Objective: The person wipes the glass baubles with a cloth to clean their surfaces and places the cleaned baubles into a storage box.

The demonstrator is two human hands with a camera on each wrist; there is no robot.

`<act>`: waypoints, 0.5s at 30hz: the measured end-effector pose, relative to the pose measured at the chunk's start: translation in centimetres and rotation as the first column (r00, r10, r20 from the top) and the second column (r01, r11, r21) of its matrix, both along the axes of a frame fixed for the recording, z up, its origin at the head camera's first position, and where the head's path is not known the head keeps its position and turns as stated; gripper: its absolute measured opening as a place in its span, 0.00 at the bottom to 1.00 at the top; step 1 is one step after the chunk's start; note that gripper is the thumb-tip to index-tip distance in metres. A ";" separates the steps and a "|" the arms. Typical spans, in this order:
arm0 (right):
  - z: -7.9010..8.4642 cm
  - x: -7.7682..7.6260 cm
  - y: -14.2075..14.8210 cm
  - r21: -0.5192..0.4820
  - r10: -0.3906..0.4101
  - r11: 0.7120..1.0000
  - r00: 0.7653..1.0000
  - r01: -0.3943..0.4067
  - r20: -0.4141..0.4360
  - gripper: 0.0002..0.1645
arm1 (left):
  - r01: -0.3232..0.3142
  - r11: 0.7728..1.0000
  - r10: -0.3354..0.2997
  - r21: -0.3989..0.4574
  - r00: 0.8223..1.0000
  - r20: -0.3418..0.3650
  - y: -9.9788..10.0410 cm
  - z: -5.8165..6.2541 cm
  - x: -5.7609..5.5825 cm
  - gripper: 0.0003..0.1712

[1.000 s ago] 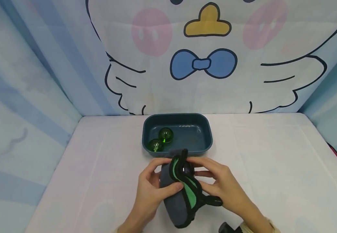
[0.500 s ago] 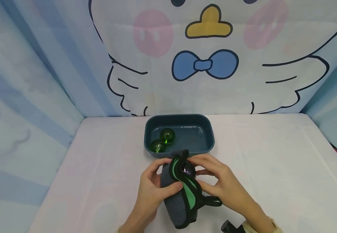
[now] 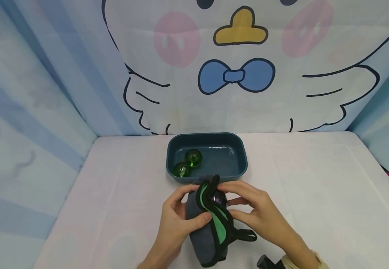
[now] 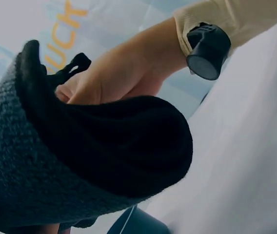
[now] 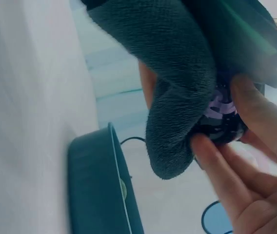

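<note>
A dark grey fabric pouch [image 3: 201, 239] with black edging, green lining strips and a black loop [image 3: 247, 235] is held up over the table, close in front of the tray. My left hand [image 3: 179, 222] grips its left side, thumb pressed on the edging. At its mouth sits a glossy dark rounded object [image 3: 219, 198], partly covered by the pouch. My right hand [image 3: 259, 207] pinches this object between thumb and fingertips. Purple markings show on the dark object [image 5: 221, 114] in the right wrist view. The left wrist view has the pouch [image 4: 26, 156] across its front, hiding most of my left hand.
Beyond the hands stands a dark teal tray [image 3: 236, 170] with two green see-through balls, one [image 3: 193, 157] behind the other [image 3: 181, 170], in its left part. A white cloth covers the table [image 3: 315, 186]. Printed curtains [image 3: 234, 108] rise along its back and sides.
The dark object shows slightly more at the pouch's mouth than a second ago. Both hands keep nearly the same hold. The tray and green balls stay put.
</note>
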State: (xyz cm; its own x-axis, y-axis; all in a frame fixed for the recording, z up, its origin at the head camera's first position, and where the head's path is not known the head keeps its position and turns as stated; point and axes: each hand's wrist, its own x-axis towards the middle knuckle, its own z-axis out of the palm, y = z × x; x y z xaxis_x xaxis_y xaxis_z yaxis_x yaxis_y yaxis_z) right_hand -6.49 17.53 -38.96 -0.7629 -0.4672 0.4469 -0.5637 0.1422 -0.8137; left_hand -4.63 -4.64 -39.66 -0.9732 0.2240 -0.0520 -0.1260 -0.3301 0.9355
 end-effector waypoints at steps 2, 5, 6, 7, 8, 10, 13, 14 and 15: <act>0.0 0.0 0.0 -0.012 0.003 1.000 0.998 -0.002 0.066 0.30 | 0.013 1.000 -0.013 0.001 1.000 -0.007 0.0 -0.1 0.1 0.34; 0.0 0.1 0.0 -0.010 -0.001 1.000 0.985 0.003 0.171 0.26 | 0.028 1.000 -0.028 -0.009 0.999 -0.036 -0.1 -0.1 0.1 0.34; -0.1 0.1 0.0 -0.008 -0.008 1.000 0.981 0.009 0.194 0.25 | 0.028 1.000 -0.029 -0.013 0.998 -0.048 -0.1 -0.1 0.0 0.34; 0.0 0.1 0.0 -0.003 -0.017 1.000 0.978 0.018 0.208 0.25 | 0.025 1.000 -0.026 -0.015 0.998 -0.055 -0.1 -0.1 0.0 0.33; 0.0 0.2 0.0 0.004 -0.030 1.000 0.978 0.029 0.209 0.25 | 0.019 1.000 -0.021 -0.018 0.998 -0.061 -0.1 -0.1 -0.1 0.33; 0.0 0.3 -0.1 0.041 -0.071 0.997 0.984 0.065 0.164 0.27 | 0.009 1.000 -0.010 -0.015 0.998 -0.065 -0.1 0.0 -0.1 0.33; 0.1 0.5 -0.3 0.097 -0.128 0.988 0.991 0.124 0.043 0.31 | -0.004 1.000 0.004 -0.004 0.998 -0.056 -0.1 -0.1 -0.2 0.33; 0.2 0.5 -0.3 0.116 -0.136 0.984 0.991 0.136 -0.005 0.33 | -0.008 1.000 0.008 -0.001 0.998 -0.055 -0.1 -0.1 -0.2 0.33; 0.2 0.6 -0.3 0.131 -0.135 0.981 0.990 0.140 -0.046 0.35 | -0.011 1.000 0.011 0.001 0.999 -0.053 -0.1 -0.1 -0.2 0.33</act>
